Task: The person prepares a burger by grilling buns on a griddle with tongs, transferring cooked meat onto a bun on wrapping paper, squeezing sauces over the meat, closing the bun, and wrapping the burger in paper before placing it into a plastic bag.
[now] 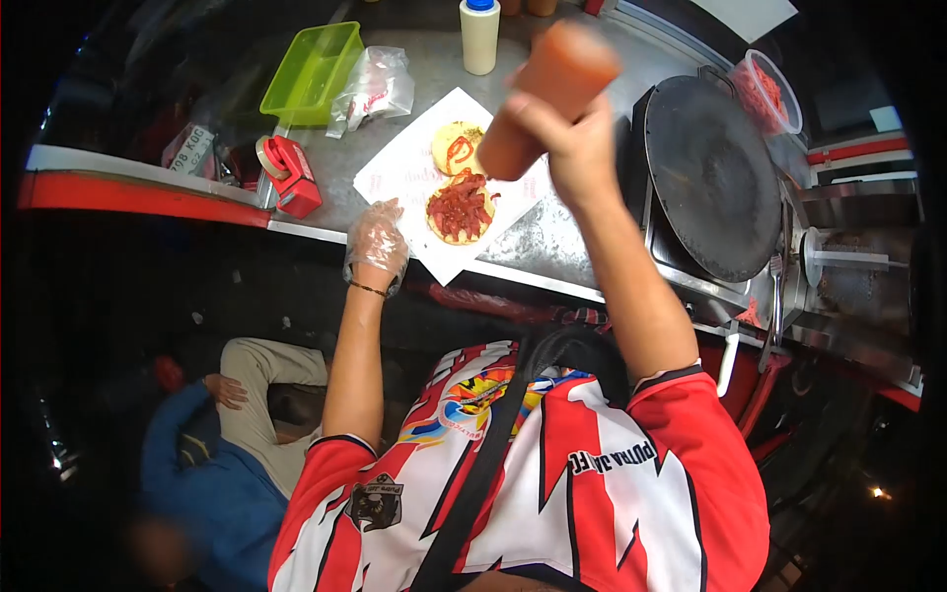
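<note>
My right hand is wrapped round a squeeze bottle of orange-red sauce, tilted over the counter and blurred at its raised end. Its lower end hangs by an opened bun on a white paper wrapper. The upper bun half carries a red sauce swirl and green bits. Reddish meat strips cover the lower half. My left hand, in a clear plastic glove, is at the wrapper's left edge with its fingers curled together. Whether it pinches the paper is hidden.
A round black griddle stands at the right, with a tub of pink-red shreds behind. A green tray, plastic bag and red tape dispenser are left. A blue-capped bottle stands behind. Someone in blue sits lower left.
</note>
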Demonstrator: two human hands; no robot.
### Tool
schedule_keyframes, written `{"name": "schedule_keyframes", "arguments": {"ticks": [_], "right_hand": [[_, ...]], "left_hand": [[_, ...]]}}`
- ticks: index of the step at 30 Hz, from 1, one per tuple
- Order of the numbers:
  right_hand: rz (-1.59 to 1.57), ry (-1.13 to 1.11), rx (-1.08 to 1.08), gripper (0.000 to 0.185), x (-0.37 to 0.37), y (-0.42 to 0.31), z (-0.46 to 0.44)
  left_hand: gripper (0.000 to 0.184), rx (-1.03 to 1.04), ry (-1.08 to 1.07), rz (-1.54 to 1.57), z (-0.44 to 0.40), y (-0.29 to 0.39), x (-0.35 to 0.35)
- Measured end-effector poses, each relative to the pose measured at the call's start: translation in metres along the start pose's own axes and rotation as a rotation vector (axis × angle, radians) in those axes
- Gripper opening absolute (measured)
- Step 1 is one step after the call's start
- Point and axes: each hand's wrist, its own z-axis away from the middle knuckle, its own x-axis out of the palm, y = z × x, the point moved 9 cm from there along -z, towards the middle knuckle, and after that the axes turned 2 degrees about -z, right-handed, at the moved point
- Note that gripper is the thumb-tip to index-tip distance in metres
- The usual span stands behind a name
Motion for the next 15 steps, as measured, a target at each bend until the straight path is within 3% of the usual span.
{"name": "schedule_keyframes", "arguments": {"ticks": [1, 2, 4, 8, 10, 12, 15], "right_hand": [[0.046, -0.044, 0.162, 0.053, 0.006, 0.028, 0.009], [0.18, -0.079, 0.222, 0.05, 0.005, 0.038, 0.022], [-0.001, -0.047, 0.286, 0.054, -0.006, 0.058, 0.029], [0.003, 0.041, 0.304, 0.05, -0.026, 0.072, 0.038], [-0.154, 0.081, 0.268, 0.048, -0.029, 0.055, 0.033], [-0.1, 0.055, 0.27, 0.051, -0.028, 0.05, 0.037], [-0.158, 0.071, 0.279, 0.056, -0.034, 0.041, 0.032]], "left_hand": [[0.03, 0.011, 0.014, -0.02, -0.001, 0.002, -0.003], [0.031, 0.029, -0.001, -0.045, -0.001, 0.0, 0.0], [0.031, 0.042, -0.026, -0.094, -0.001, -0.002, 0.006], [0.034, 0.007, -0.054, -0.125, 0.003, 0.0, 0.006], [0.033, -0.012, -0.047, -0.109, 0.002, 0.0, 0.005], [0.034, 0.01, 0.021, -0.112, 0.001, 0.004, 0.0], [0.03, -0.028, -0.054, -0.132, 0.002, 0.0, 0.005]]}}
